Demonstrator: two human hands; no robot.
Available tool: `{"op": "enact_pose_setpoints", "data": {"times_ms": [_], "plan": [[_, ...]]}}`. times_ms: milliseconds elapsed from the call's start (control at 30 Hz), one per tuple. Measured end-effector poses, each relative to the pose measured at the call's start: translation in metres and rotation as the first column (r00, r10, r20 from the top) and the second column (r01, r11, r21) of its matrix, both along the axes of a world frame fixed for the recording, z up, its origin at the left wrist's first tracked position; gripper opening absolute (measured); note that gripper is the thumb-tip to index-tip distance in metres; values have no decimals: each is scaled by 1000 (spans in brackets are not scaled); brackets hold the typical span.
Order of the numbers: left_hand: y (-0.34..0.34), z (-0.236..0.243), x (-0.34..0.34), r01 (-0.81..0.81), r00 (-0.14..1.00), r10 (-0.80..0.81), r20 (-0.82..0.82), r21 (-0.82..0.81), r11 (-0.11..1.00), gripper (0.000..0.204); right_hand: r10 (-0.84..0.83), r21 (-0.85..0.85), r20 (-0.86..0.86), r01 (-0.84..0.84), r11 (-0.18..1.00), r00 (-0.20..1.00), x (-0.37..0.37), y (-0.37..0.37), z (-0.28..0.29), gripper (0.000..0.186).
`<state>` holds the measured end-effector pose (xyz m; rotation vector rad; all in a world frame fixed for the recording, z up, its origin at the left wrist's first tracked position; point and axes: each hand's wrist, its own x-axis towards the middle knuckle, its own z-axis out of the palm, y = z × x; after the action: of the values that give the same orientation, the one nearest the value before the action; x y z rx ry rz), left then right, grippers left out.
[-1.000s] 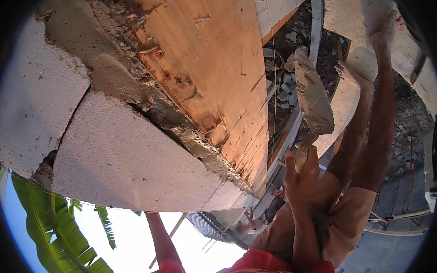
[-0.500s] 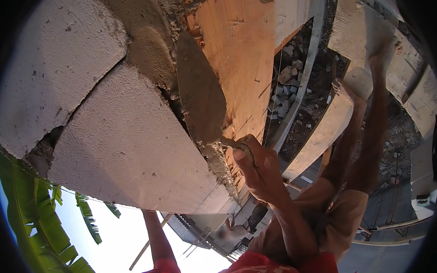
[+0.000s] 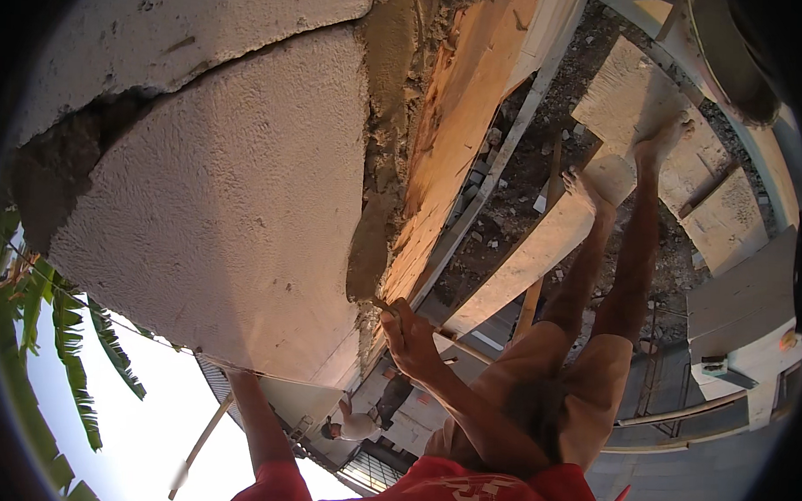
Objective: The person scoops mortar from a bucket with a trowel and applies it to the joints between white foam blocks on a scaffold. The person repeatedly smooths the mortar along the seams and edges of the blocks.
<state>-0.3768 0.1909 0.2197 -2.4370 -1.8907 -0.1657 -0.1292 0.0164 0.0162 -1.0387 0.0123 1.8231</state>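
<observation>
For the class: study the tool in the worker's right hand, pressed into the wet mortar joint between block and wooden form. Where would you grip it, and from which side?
Grip the handle end, which the right hand already wraps, coming from below, the open side away from the wall. The tool shows only a short tip poking up into the mortar joint, hemmed by the block and wooden form. Its exact shape is hidden.
</observation>
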Motion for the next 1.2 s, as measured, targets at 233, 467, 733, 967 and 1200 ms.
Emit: {"op": "enact_pose_setpoints", "data": {"times_ms": [233,467,733,967,1200], "plan": [[30,-36,122,-129,937,172,303,-157,979,75,-2,-8,-190,1,1000,982,8,-52,35,45],[42,-38,173,-153,865,264,427,-278,948,76,-250,-175,-87,232,957,964,170,56,-19,45],[43,-32,176,-141,951,186,249,-187,972,70,-181,-181,18,182,967,983,210,122,-14,46],[44,-29,181,-129,962,164,220,-167,978,64,44,-169,94,-28,985,995,177,87,-8,45],[44,-27,180,-115,966,148,212,-161,980,59,80,-150,-33,-84,985,996,95,40,8,39]]}}
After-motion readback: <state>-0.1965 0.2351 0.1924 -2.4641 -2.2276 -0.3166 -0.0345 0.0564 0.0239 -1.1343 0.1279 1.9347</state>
